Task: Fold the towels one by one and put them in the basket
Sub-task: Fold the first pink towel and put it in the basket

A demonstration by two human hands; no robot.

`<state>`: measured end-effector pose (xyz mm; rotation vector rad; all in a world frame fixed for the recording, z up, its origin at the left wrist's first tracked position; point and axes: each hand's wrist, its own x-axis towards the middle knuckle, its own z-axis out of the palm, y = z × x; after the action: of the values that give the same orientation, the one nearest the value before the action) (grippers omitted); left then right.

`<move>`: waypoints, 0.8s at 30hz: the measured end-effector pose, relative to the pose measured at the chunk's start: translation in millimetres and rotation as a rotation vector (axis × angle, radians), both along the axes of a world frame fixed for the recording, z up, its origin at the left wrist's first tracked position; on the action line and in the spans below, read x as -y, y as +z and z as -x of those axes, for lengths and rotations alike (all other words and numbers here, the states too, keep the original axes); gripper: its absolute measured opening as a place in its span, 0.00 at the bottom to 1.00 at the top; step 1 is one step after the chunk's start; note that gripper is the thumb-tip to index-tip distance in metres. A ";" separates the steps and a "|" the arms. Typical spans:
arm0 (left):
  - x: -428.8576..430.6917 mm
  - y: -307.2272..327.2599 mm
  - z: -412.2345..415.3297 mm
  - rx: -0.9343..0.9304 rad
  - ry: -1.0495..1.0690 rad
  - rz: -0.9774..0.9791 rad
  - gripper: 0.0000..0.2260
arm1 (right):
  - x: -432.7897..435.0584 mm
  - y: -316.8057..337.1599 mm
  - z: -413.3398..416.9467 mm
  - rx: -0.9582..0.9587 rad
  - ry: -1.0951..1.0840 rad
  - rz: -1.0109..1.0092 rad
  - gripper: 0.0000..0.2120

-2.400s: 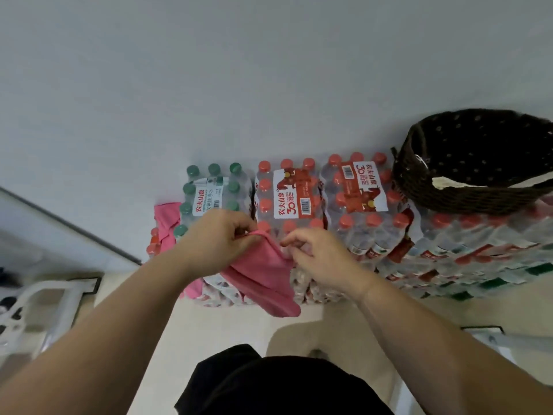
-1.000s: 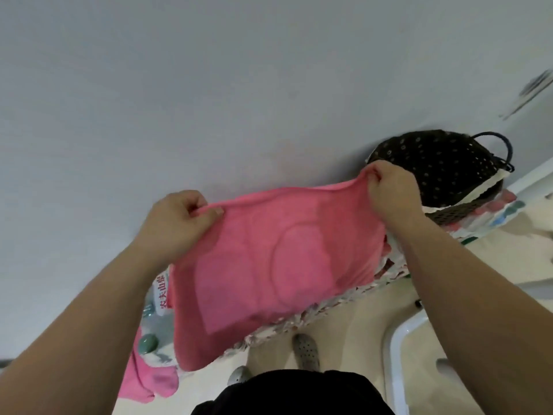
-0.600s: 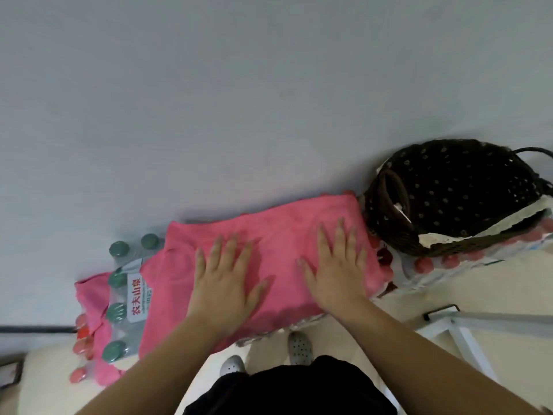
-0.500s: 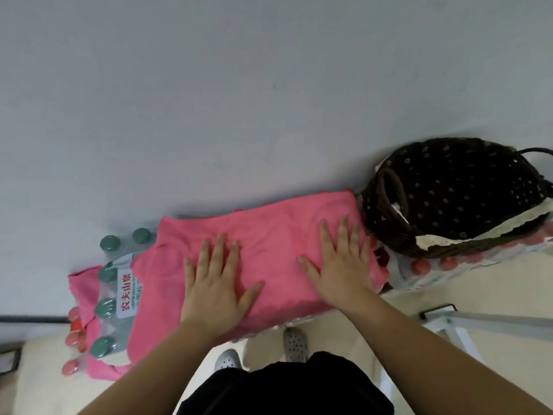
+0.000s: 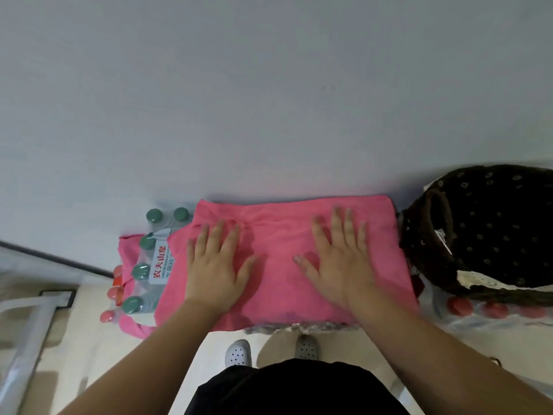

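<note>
We pressed our left hand (image 5: 213,266) and right hand (image 5: 341,265), fingers (image 5: 338,224) spread flat, on the soft pink towel (image 5: 275,232) beside the dark woven basket (image 5: 490,223).

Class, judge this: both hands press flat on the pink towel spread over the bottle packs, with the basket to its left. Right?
No. The head view shows the basket to the right of the pink towel. The left hand and right hand do press flat on it, over the bottle packs.

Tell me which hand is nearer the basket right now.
Right. The right hand lies flat on the pink towel beside the basket; the left hand presses the towel's other end, by the green-capped bottles.
</note>
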<state>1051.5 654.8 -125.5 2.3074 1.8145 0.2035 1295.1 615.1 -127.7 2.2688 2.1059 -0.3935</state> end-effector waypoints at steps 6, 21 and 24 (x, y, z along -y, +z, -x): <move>4.8 -1.3 77.7 0.051 0.550 -0.014 0.19 | -4.3 -9.4 28.5 0.025 0.177 0.057 0.38; -42.1 9.3 67.0 0.226 0.707 0.160 0.08 | -3.7 -14.5 25.7 0.094 0.195 0.031 0.39; -48.5 14.9 82.1 0.379 0.726 0.067 0.06 | -4.4 -14.4 26.6 0.113 0.198 0.052 0.38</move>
<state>969.5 703.3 -110.6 1.3465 2.2904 0.6187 1268.5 619.5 -142.1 1.9813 2.2080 -0.3009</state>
